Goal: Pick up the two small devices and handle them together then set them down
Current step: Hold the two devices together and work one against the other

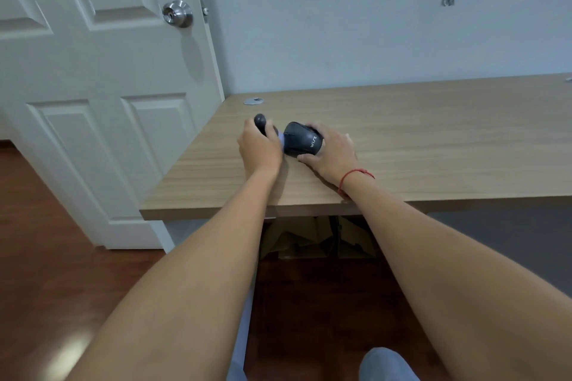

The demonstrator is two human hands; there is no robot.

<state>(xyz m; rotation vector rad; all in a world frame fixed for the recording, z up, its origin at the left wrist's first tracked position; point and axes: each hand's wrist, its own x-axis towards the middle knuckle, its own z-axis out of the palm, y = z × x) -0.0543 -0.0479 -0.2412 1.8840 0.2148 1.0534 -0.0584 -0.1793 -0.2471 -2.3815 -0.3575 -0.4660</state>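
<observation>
Wood-grain surface across mid-frame, both devices at its centre-left. Right hand wrapped round dark mouse, low against the wood. Left hand closed on smaller black device, its rounded end poking above the fingers. Devices touching. Probably mid-handling or just gripped; setting down remains.

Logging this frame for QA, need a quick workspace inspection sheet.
Surface: wooden desk, set against the wall.
Job's things: black mouse; smaller dark device; close together.
Clutter: round grommet cover near the back corner.
Grippers: left hand grips the smaller device; right hand holds the mouse.
Cables: nothing seen.
Surroundings: white door with metal knob; cardboard under the desk.
</observation>
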